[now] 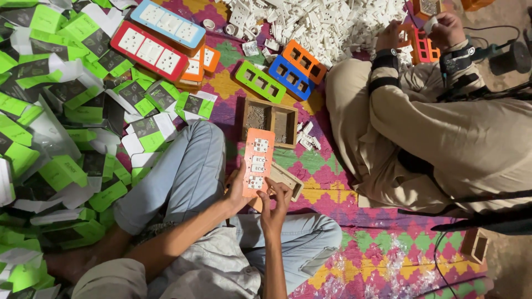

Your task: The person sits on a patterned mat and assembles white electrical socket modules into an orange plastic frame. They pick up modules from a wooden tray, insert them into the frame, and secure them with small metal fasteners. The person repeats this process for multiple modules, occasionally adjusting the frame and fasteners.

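I sit cross-legged in pale jeans on a patterned mat. My left hand (237, 191) holds the lower left edge of an orange switch plate (258, 158) with three white inserts, held upright over my lap. My right hand (274, 205) touches the plate's bottom right corner with its fingertips. A small wooden block (288, 178) lies just behind the plate.
A wooden two-compartment box (270, 119) of small parts sits ahead. Green, blue and orange empty frames (282, 75) and finished plates (149, 50) lie beyond. Green-and-white packets (61, 127) pile at left. White parts (321, 22) heap at the back. Another person (438, 127) sits at right, handling an orange frame.
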Demonstrator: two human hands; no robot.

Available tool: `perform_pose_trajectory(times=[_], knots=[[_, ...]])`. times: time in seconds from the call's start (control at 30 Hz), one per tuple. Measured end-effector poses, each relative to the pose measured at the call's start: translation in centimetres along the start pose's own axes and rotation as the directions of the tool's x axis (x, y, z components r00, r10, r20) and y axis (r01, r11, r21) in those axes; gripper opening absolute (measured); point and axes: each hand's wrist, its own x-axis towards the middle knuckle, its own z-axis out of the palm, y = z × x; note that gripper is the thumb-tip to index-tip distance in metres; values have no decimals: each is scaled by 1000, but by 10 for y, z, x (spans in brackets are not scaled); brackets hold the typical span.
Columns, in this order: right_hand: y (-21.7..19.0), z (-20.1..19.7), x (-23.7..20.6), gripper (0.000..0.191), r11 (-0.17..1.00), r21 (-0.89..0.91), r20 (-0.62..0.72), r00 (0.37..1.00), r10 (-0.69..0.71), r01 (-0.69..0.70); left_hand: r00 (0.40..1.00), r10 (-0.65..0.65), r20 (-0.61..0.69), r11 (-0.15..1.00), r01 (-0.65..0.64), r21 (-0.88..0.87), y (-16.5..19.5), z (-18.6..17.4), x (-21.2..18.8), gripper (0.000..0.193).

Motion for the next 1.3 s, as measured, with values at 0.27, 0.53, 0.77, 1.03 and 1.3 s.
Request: perform_pose_trajectory(times=[0.27,0.53,0.77,1.03,1.3], knots=[[-2,0,1,26,999,11,11,999,51,-51,1000,-7,-4,1000,8,23,0,0,-1,77],[-9,-2,1,25,1000,-25,1,1000,18,-18,999,-30,-20,999,30,34,0,-1,-2,78],[-4,-2,0,25,999,-29,17,1000,24,-24,999,21,37,999,-23,46,-2,-1,-3,76],[-8,-4,-1,30,999,-47,12,1000,21,-20,1000,-12,-10,998,13,65,4,4,-6,81],[-11,-3,-1,26,1000,-26,6,1000,6,-6,1000,15,11,999,-15,46,0,3,-4,80]])
